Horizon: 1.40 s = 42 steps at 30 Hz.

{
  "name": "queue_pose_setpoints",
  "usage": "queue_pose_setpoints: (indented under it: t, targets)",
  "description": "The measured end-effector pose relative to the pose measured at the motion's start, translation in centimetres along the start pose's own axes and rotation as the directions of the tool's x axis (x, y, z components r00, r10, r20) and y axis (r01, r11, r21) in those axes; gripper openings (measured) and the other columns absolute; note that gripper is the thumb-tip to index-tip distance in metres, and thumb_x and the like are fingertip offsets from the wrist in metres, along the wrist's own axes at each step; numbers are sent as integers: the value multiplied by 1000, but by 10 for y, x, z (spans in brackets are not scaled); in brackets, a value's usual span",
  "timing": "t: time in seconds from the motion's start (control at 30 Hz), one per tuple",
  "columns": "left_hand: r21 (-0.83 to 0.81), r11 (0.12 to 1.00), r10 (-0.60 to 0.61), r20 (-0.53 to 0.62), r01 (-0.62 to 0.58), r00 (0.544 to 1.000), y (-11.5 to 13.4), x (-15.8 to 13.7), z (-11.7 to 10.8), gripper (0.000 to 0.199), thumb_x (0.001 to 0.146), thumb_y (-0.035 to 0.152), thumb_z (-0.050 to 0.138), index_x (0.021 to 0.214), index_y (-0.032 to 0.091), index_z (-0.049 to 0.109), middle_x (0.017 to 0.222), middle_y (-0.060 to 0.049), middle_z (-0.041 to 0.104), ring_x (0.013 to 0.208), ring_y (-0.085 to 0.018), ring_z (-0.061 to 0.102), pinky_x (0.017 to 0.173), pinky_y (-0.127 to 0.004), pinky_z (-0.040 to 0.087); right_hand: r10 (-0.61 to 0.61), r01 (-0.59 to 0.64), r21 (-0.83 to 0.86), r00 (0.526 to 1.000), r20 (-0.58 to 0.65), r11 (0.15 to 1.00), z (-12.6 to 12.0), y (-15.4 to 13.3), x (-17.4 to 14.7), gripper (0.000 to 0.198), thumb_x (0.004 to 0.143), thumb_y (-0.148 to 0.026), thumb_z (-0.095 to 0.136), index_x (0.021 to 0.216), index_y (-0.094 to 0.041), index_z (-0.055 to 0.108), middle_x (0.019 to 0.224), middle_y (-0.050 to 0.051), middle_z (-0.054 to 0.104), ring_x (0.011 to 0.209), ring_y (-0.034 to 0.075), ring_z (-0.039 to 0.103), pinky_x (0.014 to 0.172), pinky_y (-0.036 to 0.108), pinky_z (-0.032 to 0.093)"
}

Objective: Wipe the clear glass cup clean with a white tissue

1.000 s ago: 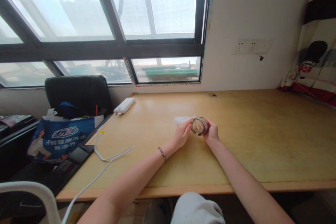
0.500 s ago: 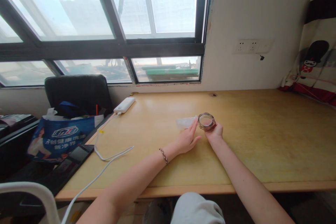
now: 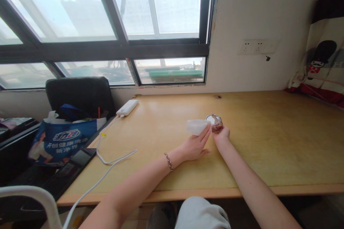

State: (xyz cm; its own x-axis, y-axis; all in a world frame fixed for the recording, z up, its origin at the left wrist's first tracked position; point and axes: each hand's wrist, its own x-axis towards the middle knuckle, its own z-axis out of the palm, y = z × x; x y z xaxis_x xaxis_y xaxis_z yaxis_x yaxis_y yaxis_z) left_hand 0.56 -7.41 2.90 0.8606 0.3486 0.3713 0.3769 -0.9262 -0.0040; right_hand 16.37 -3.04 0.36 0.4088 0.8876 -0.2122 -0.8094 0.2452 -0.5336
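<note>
While in right hand (image 3: pixel 221 137) — glass cup (image 3: pixel 215 126)

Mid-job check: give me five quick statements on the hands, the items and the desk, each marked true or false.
1. The right hand holds the shiny cup. True.
2. The white tissue lies to the right of the cup. False: it is on the left side, at the fingers of the left hand.
3. A braided bracelet is on the left wrist. True.
4. A white cable is plugged into the white box-shaped device. True.
5. The blue bag stands on the desk. False: the bag is left of the desk, by the black chair.
</note>
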Motion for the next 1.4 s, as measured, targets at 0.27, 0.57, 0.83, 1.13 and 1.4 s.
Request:
queue_pose_setpoints:
  t: [0.27, 0.57, 0.83, 1.13, 1.4]
  targets:
    - [75, 995, 68, -8, -67, 998, -1, 2, -1, 68, 82, 44, 34, 132, 3, 13, 138, -18, 16, 128, -26, 10, 104, -37, 17, 80, -73, -77, 993, 89, 994, 6, 14, -12, 21, 75, -28, 42, 58, -18, 50, 50, 0, 58, 48, 14, 56, 52, 28, 47]
    - [136, 989, -22, -271, 61, 962, -12, -1, 9, 42, 80, 32, 42, 117, 13, 47, 128, -12, 40, 127, -27, 12, 104, -46, 14, 213, -203, -100, 972, 99, 974, 18, 14, -31, 19, 75, -23, 43, 59, -16, 52, 51, 0, 58, 45, 12, 53, 47, 23, 44]
    - [-260, 908, -404, -336, 328, 851, -37, -10, 7, 46, 87, 30, 28, 131, 17, 24, 133, -11, 32, 123, -21, 28, 98, -41, 29, 161, -145, -115, 976, 144, 983, 21, 10, -34, 18, 71, -22, 47, 54, -17, 48, 47, -2, 52, 42, 11, 48, 44, 23, 40]
    - [-300, 948, -210, -331, 108, 920, -30, -11, -3, 52, 85, 33, 29, 132, 15, 18, 138, -13, 20, 126, -23, 20, 101, -40, 24, 126, -103, -124, 974, 190, 987, 22, 12, -37, 24, 71, -21, 48, 48, -17, 41, 40, -5, 42, 35, 7, 37, 37, 20, 29]
    - [-159, 981, 75, -202, -108, 977, -25, -13, 2, 56, 83, 41, 29, 129, 9, 24, 133, -18, 29, 126, -26, 18, 102, -42, 21, 123, -64, -250, 966, 228, 966, 18, 16, -36, 26, 72, -26, 47, 48, -18, 40, 37, -5, 40, 32, 8, 35, 34, 20, 28]
